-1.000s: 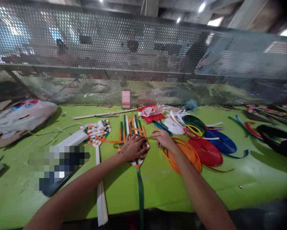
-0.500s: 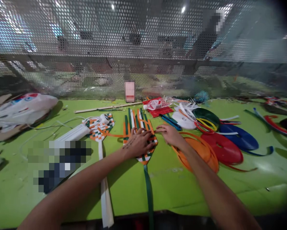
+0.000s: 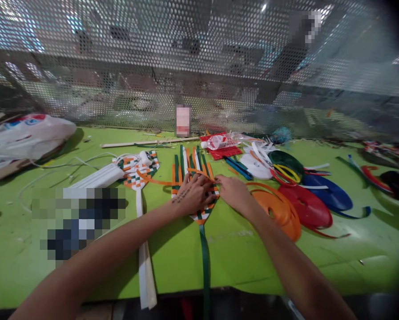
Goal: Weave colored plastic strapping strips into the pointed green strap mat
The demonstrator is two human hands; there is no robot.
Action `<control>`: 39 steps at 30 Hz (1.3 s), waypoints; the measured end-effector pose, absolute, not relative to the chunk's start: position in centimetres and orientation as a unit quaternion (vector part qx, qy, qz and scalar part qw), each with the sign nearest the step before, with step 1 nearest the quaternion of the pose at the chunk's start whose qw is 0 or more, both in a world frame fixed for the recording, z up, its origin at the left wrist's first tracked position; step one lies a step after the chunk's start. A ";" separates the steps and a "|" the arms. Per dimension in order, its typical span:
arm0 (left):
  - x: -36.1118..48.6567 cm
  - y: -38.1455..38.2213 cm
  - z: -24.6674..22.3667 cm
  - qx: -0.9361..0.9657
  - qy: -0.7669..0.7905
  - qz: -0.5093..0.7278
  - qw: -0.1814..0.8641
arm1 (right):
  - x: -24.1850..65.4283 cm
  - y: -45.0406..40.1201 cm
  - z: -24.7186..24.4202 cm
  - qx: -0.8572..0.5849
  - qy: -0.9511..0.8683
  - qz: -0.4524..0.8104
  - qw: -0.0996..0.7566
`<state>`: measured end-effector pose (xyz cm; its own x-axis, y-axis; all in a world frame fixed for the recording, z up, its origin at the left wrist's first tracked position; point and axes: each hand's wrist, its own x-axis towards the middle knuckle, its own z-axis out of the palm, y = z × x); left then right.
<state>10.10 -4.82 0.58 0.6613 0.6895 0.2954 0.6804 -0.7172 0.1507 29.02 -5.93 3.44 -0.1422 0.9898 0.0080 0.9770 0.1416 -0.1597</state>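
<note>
A part-woven piece of orange, green and white strips (image 3: 202,216) lies on the table, with loose strip ends pointing away from me and a long green strip hanging toward me. My left hand (image 3: 194,194) rests on the weave, fingers bent over its strips and pressing them. At the weave's right edge, my right hand (image 3: 232,191) has its fingertips pinched around the end of an orange strip (image 3: 199,171). That strip arches over the weave above my left hand. Left of it lies a second checkered woven piece (image 3: 132,168) with white tails.
Coils of orange (image 3: 286,218), red (image 3: 308,206) and blue strip (image 3: 331,192) lie right. A plastic bottle (image 3: 221,141) and thin stick (image 3: 146,143) lie behind. A white power strip (image 3: 94,180) and plastic bag (image 3: 35,138) are left. Perforated metal panel (image 3: 135,84) stands behind.
My right hand has moved left to the weave's edge, its fingers now bent in closer. The orange strip now arches higher above my left hand. The whole view has shifted slightly.
</note>
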 end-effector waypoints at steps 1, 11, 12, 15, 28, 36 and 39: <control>10.1 -4.8 0.6 0.911 0.376 0.168 0.013 | 28.8 -6.1 3.3 -0.661 -0.746 0.058 0.061; 10.3 -4.8 0.3 0.904 0.388 0.175 0.039 | 29.4 -3.7 1.0 -0.506 -0.715 0.282 0.391; 10.3 -4.8 0.1 0.901 0.393 0.177 0.042 | 29.5 -3.5 0.9 -0.506 -0.698 0.305 0.403; 10.3 -4.8 -0.1 0.897 0.404 0.177 0.042 | 29.8 -3.1 0.8 -0.523 -0.640 0.366 0.428; 10.3 -4.9 0.2 0.899 0.394 0.189 0.034 | 30.8 -2.8 1.5 -0.561 -0.629 0.306 0.443; 10.2 -5.0 0.2 0.899 0.393 0.189 0.034 | 31.7 -2.4 0.8 -0.586 -0.678 0.191 0.401; 10.2 -5.0 0.2 0.899 0.393 0.189 0.028 | 31.9 -2.4 0.8 -0.590 -0.686 0.177 0.387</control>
